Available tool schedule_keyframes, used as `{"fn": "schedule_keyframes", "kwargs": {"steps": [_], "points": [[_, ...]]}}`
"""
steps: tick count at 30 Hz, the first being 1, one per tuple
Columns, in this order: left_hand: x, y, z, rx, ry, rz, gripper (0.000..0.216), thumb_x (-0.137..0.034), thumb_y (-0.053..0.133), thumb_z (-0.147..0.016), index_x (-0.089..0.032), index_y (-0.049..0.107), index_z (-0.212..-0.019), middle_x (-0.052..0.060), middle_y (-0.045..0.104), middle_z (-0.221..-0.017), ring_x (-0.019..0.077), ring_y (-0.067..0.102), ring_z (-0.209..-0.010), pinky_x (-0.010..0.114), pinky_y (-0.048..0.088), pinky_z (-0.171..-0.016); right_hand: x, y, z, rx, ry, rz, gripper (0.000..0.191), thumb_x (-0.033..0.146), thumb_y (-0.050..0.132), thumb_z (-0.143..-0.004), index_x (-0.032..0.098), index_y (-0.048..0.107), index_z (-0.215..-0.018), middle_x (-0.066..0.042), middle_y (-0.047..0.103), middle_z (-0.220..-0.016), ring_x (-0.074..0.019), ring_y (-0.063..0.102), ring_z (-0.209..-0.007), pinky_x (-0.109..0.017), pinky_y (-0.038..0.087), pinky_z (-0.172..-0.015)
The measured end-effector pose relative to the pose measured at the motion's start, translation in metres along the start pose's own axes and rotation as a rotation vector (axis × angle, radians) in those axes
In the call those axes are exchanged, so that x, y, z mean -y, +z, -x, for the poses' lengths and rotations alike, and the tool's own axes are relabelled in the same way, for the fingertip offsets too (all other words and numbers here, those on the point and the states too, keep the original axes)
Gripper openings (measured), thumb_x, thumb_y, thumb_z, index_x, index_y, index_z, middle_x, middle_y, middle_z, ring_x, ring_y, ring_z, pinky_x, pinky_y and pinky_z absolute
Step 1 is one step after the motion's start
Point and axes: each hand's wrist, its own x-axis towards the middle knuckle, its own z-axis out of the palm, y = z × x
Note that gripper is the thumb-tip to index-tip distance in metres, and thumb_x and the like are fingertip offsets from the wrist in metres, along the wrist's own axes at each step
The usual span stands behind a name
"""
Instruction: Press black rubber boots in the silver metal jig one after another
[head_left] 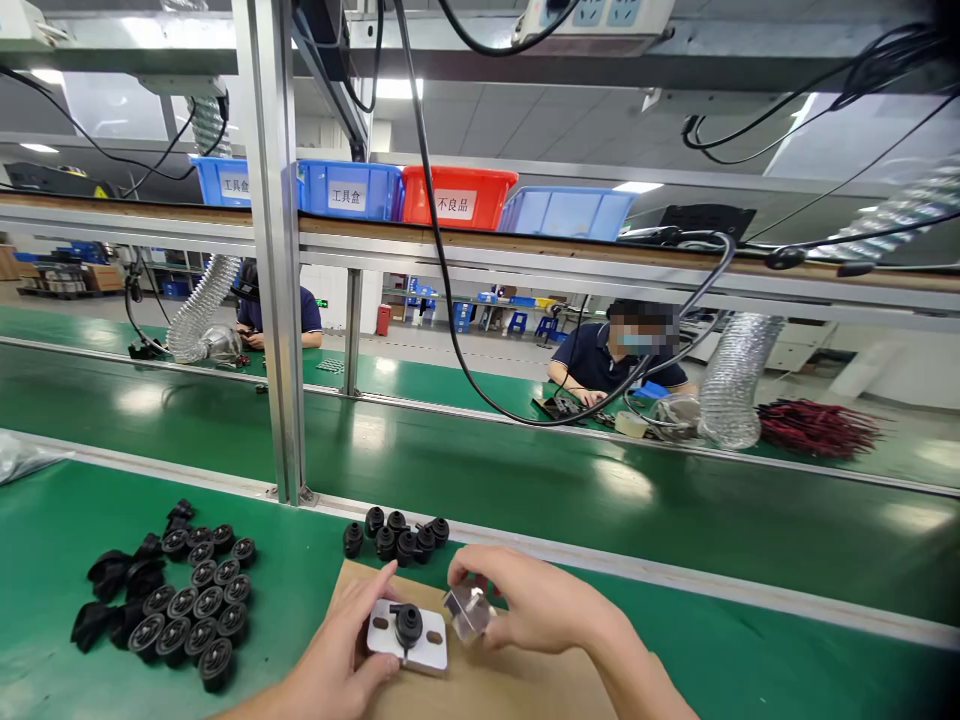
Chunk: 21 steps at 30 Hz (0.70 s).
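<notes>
Black fitting (409, 626) stood upright at the middle of a white plate (429, 655), between the plate's two oval openings. The plate lay on a brown sheet (525, 690) at the near side of the green bench (300, 610).

The left hand (349, 635) was placed at the plate's left end. Its thumb and index finger were spread wide, the thumb against the near left part of the plate and the index finger reaching along the far left corner; the plate was held between them. The remaining fingers could not be clearly made out.

The right hand (544, 600) was positioned just right of the plate. Its fingers were curved and partly open, with a shiny, see-through block (471, 612) gripped between thumb and fingertips. The block was tilted and near the plate's right end; whether it touched the sheet could not be determined.

A group of small black fittings (406, 546) stood beyond the plate, near the pale bench rail (525, 548). Round black parts (206, 602) were gathered well to the left, with irregular black pieces (142, 577) just left of them. A metal post (277, 300) rose at the far edge of the bench. On the far side, a co-worker (600, 355) was seated to the right.
</notes>
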Motion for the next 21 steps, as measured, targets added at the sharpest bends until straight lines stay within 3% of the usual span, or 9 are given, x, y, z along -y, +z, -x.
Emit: {"fn": "schedule_keyframes", "kwargs": {"steps": [4, 11, 18, 21], "points": [[0.006, 0.004, 0.000, -0.014, -0.007, 0.033, 0.101, -0.011, 0.075, -0.079, -0.039, 0.035, -0.167, 0.008, 0.064, -0.139, 0.0328, 0.062, -0.126, 0.055, 0.046, -0.116, 0.025, -0.001, 0.005, -0.058, -0.142, -0.126, 0.049, 0.020, 0.085, -0.076, 0.028, 0.070, -0.121, -0.001, 0.072, -0.119, -0.0232, 0.065, -0.104, -0.030, 0.046, -0.085], [0.009, 0.005, -0.001, -0.018, 0.034, 0.088, 0.102, -0.018, 0.080, -0.079, -0.033, 0.034, -0.169, 0.011, 0.063, -0.145, 0.0350, 0.061, -0.131, 0.056, 0.044, -0.122, 0.058, 0.020, -0.002, -0.087, -0.254, 0.068, 0.031, 0.024, 0.077, -0.083, 0.024, 0.069, -0.112, -0.004, 0.067, -0.111, -0.0262, 0.062, -0.101, -0.033, 0.041, -0.080], [0.007, 0.004, 0.000, -0.018, 0.022, 0.086, 0.101, -0.027, 0.083, -0.083, -0.033, 0.032, -0.170, 0.012, 0.063, -0.149, 0.0367, 0.061, -0.133, 0.055, 0.045, -0.123, 0.061, 0.041, 0.000, -0.055, -0.173, 0.125, 0.051, 0.021, 0.072, -0.086, 0.028, 0.062, -0.136, -0.007, 0.067, -0.124, -0.0316, 0.062, -0.112, -0.039, 0.046, -0.090], [0.006, 0.004, 0.000, -0.033, 0.024, 0.100, 0.106, -0.036, 0.084, -0.085, -0.030, 0.025, -0.172, 0.015, 0.059, -0.155, 0.0393, 0.056, -0.141, 0.056, 0.042, -0.125, 0.060, 0.038, -0.001, -0.048, -0.277, 0.070, 0.071, 0.014, 0.073, -0.079, 0.031, 0.056, -0.146, -0.006, 0.066, -0.131, -0.0313, 0.059, -0.118, -0.039, 0.047, -0.095]]}}
